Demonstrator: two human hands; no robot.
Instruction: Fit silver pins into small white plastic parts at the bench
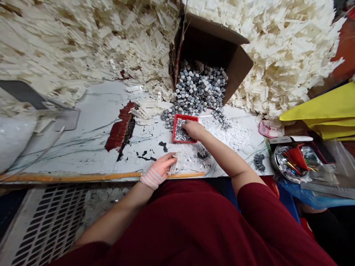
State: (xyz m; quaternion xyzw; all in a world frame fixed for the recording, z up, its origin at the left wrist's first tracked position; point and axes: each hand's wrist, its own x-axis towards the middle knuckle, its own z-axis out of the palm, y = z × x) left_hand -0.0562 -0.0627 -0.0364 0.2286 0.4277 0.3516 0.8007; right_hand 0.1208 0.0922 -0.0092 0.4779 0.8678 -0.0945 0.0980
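My left hand (158, 170), in a striped orange-and-white glove, is closed around a whitish plastic piece (172, 168) near the table's front edge. Bare, my right hand (193, 129) reaches into a small red tray (173, 137) of thin silvery metal pins (181, 136). Its fingertips are down among the pins, so whether they pinch one is hidden. Right behind the tray, small grey and white cylindrical parts (198, 88) spill out of a cardboard box (235, 74) lying on its side.
Heaps of cream plastic pieces (111, 40) cover the back. To the right stand a metal bowl (277, 162) of odds and ends and a yellow cloth-like sheet (332, 107). Loose pins (259, 162) lie near the bowl. A grey metal bracket (24, 94) stands left. Below is a perforated crate (50, 221).
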